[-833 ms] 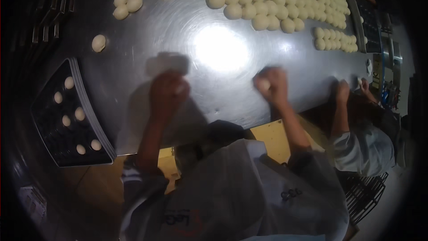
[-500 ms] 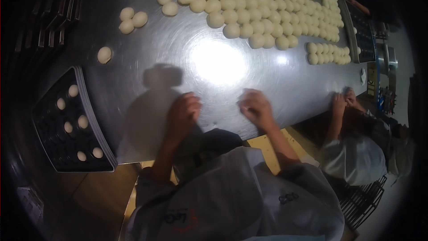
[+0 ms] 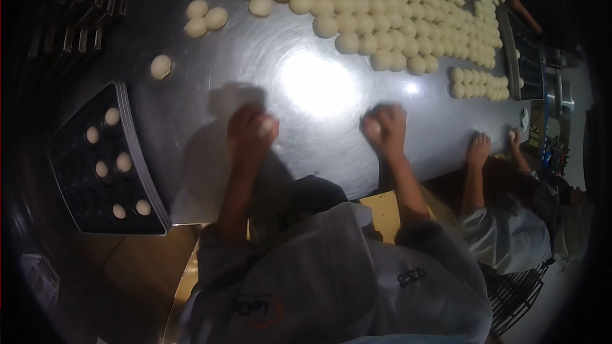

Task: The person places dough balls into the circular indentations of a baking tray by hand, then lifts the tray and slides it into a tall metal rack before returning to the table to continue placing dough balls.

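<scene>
Left hand (image 3: 245, 137) and right hand (image 3: 391, 130) each curl a grip around a dough ball (image 3: 266, 127), dark tray (image 3: 95, 204) at nine o'clock; uneven palm pressure could leave either lopsided.

We see a grey metal table (image 3: 319, 153), glossy and finely scratched; cream-coloured round dough balls (image 3: 365, 23), smooth and matt; a black dimpled tray (image 3: 141, 160), faintly shiny (metal or plastic, we cannot tell); a creased whitish cloth coat (image 3: 306, 267).

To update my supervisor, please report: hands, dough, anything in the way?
Left hand: curled around dough piece. Right hand: curled around second piece. Nearby: tray at left, dough balls beyond; neither between hands.
</scene>
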Motion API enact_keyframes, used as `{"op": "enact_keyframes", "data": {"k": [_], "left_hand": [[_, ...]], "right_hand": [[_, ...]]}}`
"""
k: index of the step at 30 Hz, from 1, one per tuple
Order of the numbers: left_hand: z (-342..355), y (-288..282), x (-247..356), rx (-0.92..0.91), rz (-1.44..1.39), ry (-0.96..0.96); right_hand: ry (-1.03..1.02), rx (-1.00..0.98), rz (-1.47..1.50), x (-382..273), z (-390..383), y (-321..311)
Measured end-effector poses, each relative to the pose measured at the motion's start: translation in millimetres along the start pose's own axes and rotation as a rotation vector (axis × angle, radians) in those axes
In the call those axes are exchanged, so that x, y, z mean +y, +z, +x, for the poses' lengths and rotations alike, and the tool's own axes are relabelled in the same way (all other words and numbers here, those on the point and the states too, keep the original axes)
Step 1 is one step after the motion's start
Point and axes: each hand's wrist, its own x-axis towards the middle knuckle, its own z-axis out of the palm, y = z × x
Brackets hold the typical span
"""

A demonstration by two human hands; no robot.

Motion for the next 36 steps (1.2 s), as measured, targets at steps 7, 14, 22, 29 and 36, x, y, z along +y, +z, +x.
{"op": "enact_keyframes", "data": {"k": [7, 14, 22, 29, 36], "left_hand": [[-10, 35, 31, -0.137, -0.178, 0.164], [21, 23, 17, -0.009, -0.035, 0.115], [-30, 29, 41, -0.087, -0.142, 0.125], [-22, 17, 46, -0.209, 0.029, 0.140], [-10, 16, 41, -0.261, 0.167, 0.062]], "right_hand": [[0.098, -0.110, 0.313, -69, 6, 32], [0.142, 0.090, 0.124, -24, 34, 27], [0.112, 0.010, 0.309, -59, -18, 17], [0.112, 0.065, 0.190, -67, -5, 31], [0.257, 0.055, 0.012, -78, -19, 23]]}}
